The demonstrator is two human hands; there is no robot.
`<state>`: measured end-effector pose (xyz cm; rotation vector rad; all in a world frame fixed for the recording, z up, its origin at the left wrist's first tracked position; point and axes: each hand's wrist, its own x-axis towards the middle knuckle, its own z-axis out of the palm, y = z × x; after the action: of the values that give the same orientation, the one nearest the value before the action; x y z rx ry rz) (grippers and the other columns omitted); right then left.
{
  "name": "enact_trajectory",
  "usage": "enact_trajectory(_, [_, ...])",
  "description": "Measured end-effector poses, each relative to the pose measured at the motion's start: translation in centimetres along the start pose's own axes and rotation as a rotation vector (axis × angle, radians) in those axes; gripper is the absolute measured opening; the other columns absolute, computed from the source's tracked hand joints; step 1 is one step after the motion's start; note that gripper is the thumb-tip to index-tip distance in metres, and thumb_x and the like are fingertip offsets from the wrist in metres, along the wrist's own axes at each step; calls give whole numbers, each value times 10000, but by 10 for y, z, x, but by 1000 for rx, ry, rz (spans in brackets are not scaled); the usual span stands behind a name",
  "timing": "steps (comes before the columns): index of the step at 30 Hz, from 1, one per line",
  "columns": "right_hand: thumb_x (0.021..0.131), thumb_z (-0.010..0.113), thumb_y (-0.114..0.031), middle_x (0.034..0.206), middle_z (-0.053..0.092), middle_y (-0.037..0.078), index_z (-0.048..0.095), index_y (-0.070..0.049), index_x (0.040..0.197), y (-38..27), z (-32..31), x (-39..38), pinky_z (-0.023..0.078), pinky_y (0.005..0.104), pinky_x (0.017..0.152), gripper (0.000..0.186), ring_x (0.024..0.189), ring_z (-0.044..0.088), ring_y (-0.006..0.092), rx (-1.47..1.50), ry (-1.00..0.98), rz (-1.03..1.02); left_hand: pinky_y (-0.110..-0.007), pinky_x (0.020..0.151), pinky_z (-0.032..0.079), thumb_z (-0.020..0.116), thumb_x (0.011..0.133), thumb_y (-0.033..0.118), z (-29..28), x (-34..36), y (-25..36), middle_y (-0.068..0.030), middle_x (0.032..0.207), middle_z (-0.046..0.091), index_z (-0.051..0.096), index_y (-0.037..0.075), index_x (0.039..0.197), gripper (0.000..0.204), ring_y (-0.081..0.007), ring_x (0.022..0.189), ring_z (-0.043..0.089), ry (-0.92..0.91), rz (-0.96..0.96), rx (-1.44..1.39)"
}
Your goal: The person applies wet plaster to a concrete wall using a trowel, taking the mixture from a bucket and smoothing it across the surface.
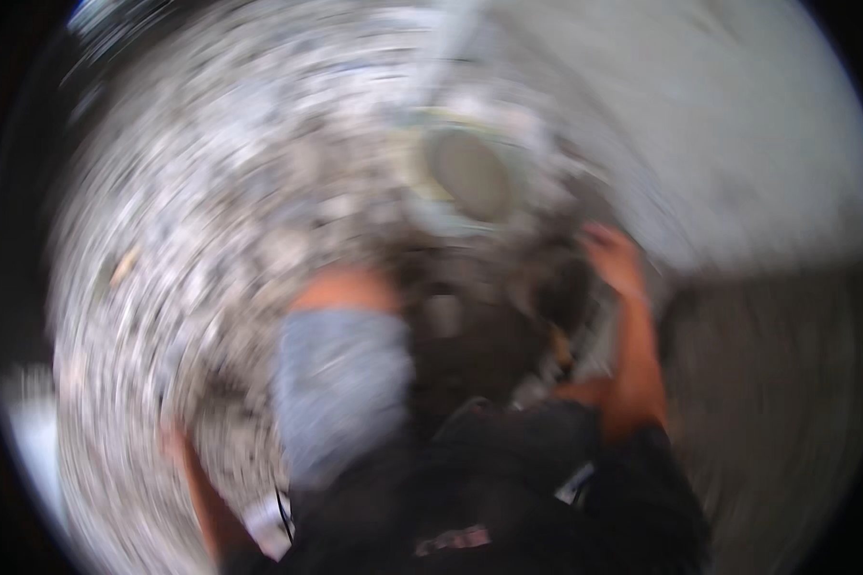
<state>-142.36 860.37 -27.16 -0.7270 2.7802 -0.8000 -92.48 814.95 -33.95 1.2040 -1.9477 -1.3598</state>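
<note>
Motion smears the whole head view. My right hand (612, 251) reaches forward on the right, beside a dark rounded thing (558, 287) whose kind I cannot make out; whether they touch is unclear. Low on the left, my left hand (174, 439) hangs over the rubble, its fingers blurred. Ahead of me stands a pale round container (417, 172), like a bucket or basin, with a grey-brown round mass (472, 174) in it. Between it and my body lies a patch of dark soil (441, 355) with a small pale lump (442, 312).
Broken stones and rubble (230, 211) cover the ground ahead and to the left. A large pale slab or wall (738, 125) rises at the upper right, above a brown surface (777, 383). My bent knee in grey cloth (340, 383) is near the middle. A small orange-tan piece (123, 266) lies far left.
</note>
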Motion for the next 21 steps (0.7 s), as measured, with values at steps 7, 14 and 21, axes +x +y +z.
enact_trajectory(7, [842,666,-236,983,726,218,731,-49,995,-93,71,30,545,501,862,250,976,690,415,-203,-12,-140,-433,949,521,740,846,419,26,26,-45,-232,1202,665,637,-10,1274,615,-359,1143,622,-2,56,73])
enact_trajectory(14, [841,634,-214,975,732,211,735,-54,937,-126,85,6,550,506,861,213,978,699,401,-231,-109,-200,-438,915,525,711,882,406,16,45,-54,-233,1177,665,632,-33,1252,580,-356,1105,623,-10,122,59])
enact_trajectory(21, [820,649,-183,965,732,214,725,-33,906,-121,58,2,552,494,848,189,970,701,400,-180,-67,-141,-443,881,529,682,919,393,19,54,-29,-233,1152,665,628,-56,1230,550,-353,1068,624,103,172,183])
